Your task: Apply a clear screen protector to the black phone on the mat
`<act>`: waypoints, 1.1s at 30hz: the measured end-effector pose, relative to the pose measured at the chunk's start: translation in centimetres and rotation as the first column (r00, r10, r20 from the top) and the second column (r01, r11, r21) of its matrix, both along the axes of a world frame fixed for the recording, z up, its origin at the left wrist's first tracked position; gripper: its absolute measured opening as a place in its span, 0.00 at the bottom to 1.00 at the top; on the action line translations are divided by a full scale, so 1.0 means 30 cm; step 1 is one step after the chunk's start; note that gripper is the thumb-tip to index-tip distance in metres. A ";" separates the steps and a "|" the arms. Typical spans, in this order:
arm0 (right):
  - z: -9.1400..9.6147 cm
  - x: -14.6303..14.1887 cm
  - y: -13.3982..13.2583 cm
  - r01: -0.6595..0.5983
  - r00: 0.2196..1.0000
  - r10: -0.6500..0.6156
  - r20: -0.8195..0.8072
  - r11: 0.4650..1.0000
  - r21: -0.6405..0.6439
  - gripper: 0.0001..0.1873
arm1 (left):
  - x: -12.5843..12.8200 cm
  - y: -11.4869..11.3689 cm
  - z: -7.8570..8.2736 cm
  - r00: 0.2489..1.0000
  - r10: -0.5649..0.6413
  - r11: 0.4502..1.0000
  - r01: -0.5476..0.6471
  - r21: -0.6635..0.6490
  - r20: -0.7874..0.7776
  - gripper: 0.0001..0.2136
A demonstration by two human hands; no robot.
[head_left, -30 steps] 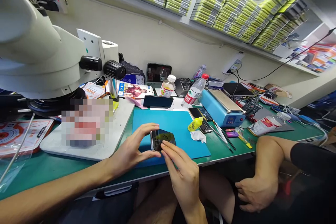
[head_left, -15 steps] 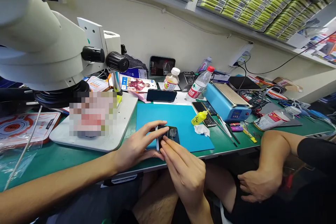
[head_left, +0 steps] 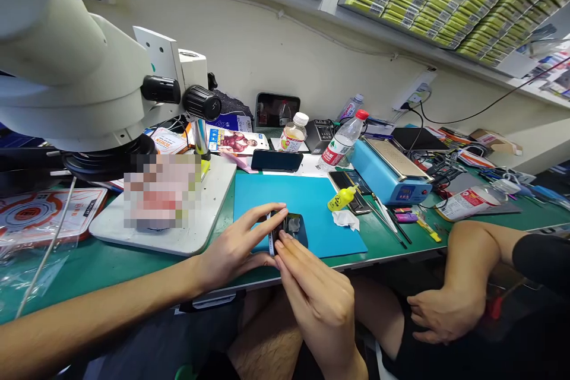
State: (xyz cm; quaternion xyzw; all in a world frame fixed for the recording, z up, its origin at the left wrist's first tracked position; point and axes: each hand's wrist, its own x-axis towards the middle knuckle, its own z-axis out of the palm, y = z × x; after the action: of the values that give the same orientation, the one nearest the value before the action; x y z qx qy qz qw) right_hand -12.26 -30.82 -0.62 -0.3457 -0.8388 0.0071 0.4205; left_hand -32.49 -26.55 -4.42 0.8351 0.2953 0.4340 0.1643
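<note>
A dark phone [head_left: 298, 229] with a pale edge lies on the blue work mat [head_left: 329, 190]. My left hand [head_left: 236, 240] grips it from the left, fingers stretched across its top end and thumb at its near edge. My right hand [head_left: 316, 291] comes from below with its fingers bunched together, the fingertips touching the phone's upper face. Whatever those fingertips pinch, if anything, is hidden. Right of the phone, a yellow squeeze bottle [head_left: 341, 198] lies beside a crumpled white tissue [head_left: 346, 219].
A microscope [head_left: 107, 89] on a white base [head_left: 214, 214] stands at left. Tweezers [head_left: 387, 219], a blue heating plate [head_left: 387, 172] and a red-capped bottle [head_left: 342, 142] are at right. Close by on the right rests another person's arm [head_left: 467, 267]. Another phone [head_left: 276, 161] leans behind the mat.
The whole view has shifted slightly, so things appear a little further right. Both hands stay on the phone, with only slight movement of the right fingertips.
</note>
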 end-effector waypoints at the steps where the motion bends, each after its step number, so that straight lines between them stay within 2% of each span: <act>1: 0.000 -0.001 -0.004 0.013 1.000 -0.013 -0.001 1.000 -0.009 0.24 | 0.001 0.000 -0.001 1.000 0.003 1.000 -0.003 -0.001 -0.001 0.37; 5: 0.001 -0.006 -0.014 0.043 0.999 -0.043 -0.002 0.999 -0.022 0.20 | 0.003 0.005 -0.010 1.000 -0.005 0.999 0.004 0.051 0.029 0.37; 12: -0.003 -0.028 -0.020 0.086 0.996 -0.087 0.022 0.995 0.048 0.18 | 0.003 0.012 -0.014 0.999 -0.011 0.994 0.007 0.108 0.037 0.36; 24: -0.053 -0.067 -0.059 0.228 0.973 -0.228 -0.024 0.960 0.161 0.19 | 0.004 -0.003 -0.001 0.999 -0.047 0.994 0.045 0.100 0.021 0.32; 33: -0.073 -0.080 -0.053 0.266 0.963 -0.256 -0.077 0.947 0.182 0.18 | 0.016 -0.004 0.013 0.999 -0.028 0.995 0.024 0.096 0.040 0.25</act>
State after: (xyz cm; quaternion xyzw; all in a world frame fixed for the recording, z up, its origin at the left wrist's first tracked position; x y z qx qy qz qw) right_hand -14.67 -32.41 -2.81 -0.4117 -0.7710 -0.1199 0.4708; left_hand -32.02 -26.66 -4.04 0.8367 0.2599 0.4625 0.1356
